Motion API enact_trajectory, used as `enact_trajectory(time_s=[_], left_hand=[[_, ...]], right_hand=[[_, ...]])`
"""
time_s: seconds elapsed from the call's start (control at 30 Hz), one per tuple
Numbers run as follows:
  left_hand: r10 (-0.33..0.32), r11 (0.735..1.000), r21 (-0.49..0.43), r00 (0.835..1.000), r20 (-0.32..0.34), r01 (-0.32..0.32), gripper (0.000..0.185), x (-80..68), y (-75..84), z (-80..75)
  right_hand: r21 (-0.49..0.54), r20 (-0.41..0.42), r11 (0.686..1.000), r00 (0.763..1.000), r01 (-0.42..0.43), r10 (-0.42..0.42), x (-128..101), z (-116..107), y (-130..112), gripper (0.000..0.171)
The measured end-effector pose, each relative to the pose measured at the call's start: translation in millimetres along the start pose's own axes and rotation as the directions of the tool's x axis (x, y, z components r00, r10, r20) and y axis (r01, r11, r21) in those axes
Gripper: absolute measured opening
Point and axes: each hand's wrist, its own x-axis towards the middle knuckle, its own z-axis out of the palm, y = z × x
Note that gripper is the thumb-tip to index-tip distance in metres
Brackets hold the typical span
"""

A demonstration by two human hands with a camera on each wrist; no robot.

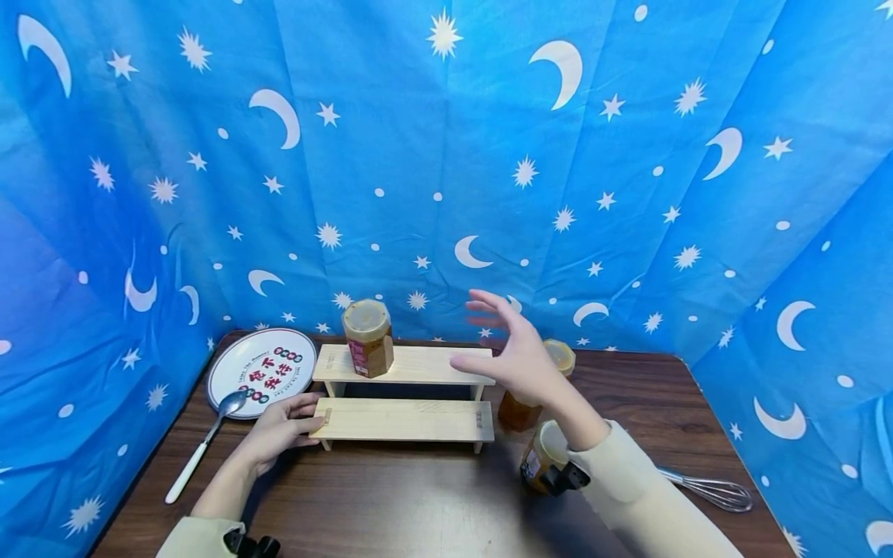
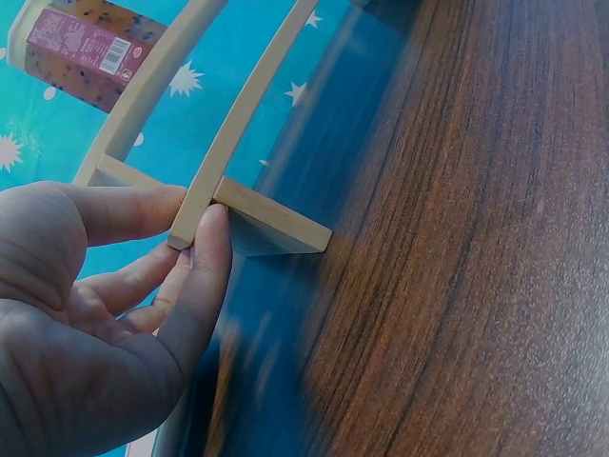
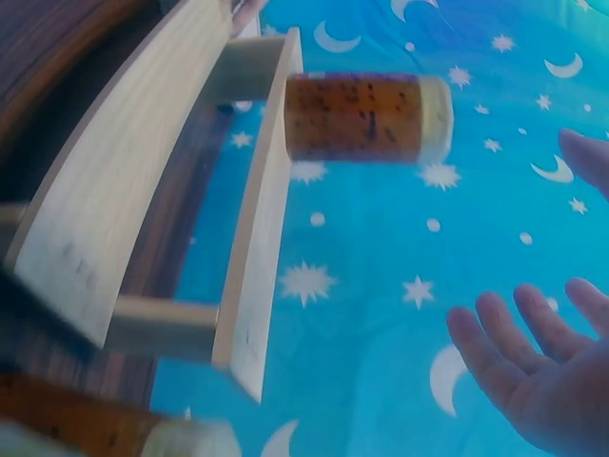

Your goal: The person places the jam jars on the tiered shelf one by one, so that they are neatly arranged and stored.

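A two-tier wooden shelf (image 1: 405, 418) stands on the table, and my left hand (image 1: 275, 434) pinches the left end of its lower board. In the left wrist view the thumb and fingers of the left hand (image 2: 124, 276) are on both faces of the board (image 2: 205, 181). One jar with a pale lid (image 1: 370, 341) stands upright on the left part of the upper tier. My right hand (image 1: 519, 360) is raised over the shelf's right end, fingers spread, holding nothing. Behind it a second jar (image 1: 519, 411) is partly hidden; a third jar (image 1: 540, 457) stands nearer, by the right sleeve.
At the left lies a white plate (image 1: 230, 372) with printed characters, a spoon (image 1: 202, 457) resting against its rim. A whisk (image 1: 715, 490) lies on the right, partly under the right sleeve. Blue star-patterned cloth (image 1: 418, 155) encloses the table's back and sides.
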Motion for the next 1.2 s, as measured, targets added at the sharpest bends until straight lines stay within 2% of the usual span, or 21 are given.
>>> enact_trajectory(time_s=[0.2,0.37,0.67,0.73,0.93,1.2], left_hand=[[-0.004,1.000,-0.003,1.000,-0.002,0.004,0.064,-0.5,0.0,0.0],[-0.004,1.000,0.001,1.000,-0.007,0.004,0.063,-0.9,0.3,0.2],[0.000,1.000,-0.006,1.000,-0.010,0.000,0.063,-1.6,1.3,1.1],[-0.001,1.000,-0.007,1.000,-0.011,0.001,0.063,-1.6,1.2,1.1],[-0.004,1.000,-0.011,1.000,-0.012,0.004,0.063,-0.9,0.1,0.3],[0.003,1.000,-0.003,1.000,-0.004,-0.003,0.065,-0.4,-0.4,0.2]], right_hand=[[-0.045,-0.035,0.998,0.998,-0.053,0.051,-22.8,-24.9,3.5,0.087],[-0.074,-0.053,0.995,0.997,-0.066,0.062,-44.5,-43.9,16.2,0.086],[-0.168,-0.108,0.982,0.992,-0.083,0.065,-88.3,-61.9,46.0,0.084],[-0.191,-0.124,0.978,0.990,-0.089,0.066,-97.0,-64.6,53.6,0.085],[-0.176,-0.136,0.978,0.987,-0.108,0.085,-119.9,-66.0,74.8,0.085],[-0.140,-0.111,0.970,0.976,-0.200,0.186,-142.2,-56.1,92.2,0.085]])
